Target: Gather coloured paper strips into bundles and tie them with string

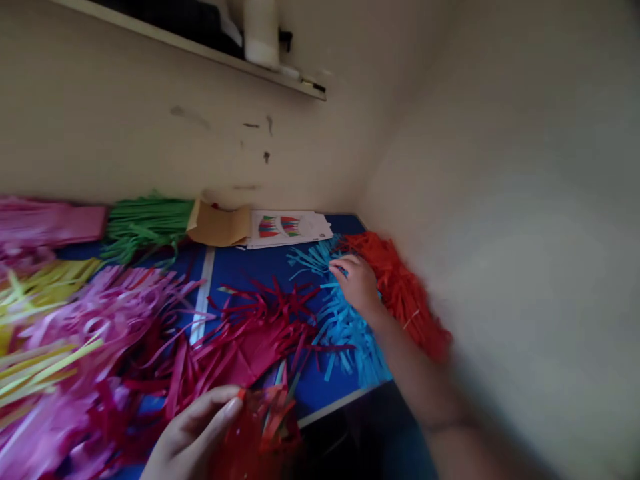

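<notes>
My left hand, at the bottom, pinches a piece of orange-red fringed tissue paper between thumb and fingers. A few strips of other colours hang at its right side. Farther off, my right hand is stretched out over light blue fringed paper. Its thumb and forefinger are brought together, and whatever lies between them is too small to make out. Just right of that hand runs a heap of orange-red fringed paper along the wall. Dark magenta fringed paper is spread between my two hands.
Pink, yellow and green fringed paper cover the left of the blue table. At the back lie brown paper and a printed white sheet. Above hangs a shelf holding a white container.
</notes>
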### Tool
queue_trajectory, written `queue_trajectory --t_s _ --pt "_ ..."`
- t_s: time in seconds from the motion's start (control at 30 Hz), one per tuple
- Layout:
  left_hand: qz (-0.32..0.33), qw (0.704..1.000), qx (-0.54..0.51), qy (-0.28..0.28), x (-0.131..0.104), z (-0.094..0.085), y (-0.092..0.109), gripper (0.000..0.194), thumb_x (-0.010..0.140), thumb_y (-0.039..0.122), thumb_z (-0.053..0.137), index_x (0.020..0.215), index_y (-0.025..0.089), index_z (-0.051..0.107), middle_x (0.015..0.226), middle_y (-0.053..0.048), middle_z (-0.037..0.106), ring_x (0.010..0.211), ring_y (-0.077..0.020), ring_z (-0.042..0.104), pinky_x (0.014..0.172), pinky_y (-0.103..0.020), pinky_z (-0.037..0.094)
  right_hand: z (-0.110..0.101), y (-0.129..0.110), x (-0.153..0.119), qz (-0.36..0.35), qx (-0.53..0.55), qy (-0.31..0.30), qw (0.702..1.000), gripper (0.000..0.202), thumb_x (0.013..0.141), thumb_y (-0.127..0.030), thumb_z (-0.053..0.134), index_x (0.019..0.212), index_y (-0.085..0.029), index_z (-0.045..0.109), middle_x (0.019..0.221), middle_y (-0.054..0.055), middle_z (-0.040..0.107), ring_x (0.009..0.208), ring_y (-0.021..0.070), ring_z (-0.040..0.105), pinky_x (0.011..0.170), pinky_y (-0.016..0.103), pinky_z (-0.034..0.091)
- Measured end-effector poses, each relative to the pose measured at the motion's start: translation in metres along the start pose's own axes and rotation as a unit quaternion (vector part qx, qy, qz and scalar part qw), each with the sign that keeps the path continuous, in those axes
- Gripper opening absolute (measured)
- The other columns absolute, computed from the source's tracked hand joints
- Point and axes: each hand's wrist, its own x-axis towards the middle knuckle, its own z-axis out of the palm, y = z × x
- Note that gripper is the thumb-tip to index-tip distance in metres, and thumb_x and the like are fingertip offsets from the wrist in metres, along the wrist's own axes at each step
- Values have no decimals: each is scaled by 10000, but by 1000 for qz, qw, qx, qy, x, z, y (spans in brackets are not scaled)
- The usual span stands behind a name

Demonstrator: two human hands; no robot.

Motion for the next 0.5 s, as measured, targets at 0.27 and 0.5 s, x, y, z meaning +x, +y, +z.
queue_trajectory --t_s 0.27,0.5 --pt "176 976 119 48 -15 36 44 183 682 430 778 728 253 788 729 -34 781 635 -187 731 597 -207 589 15 -104 -134 44 606 -60 792 137 809 -344 779 773 -212 774 763 19 721 718 150 657 700 253 505" --pt "298 929 218 17 -26 43 50 165 834 361 668 757 237 746 704 1 757 614 -135 717 570 -152 563 22 -103 -147 26 608 -15 794 115 824 -324 770 786 -216 773 760 19 709 730 142 651 698 231 500"
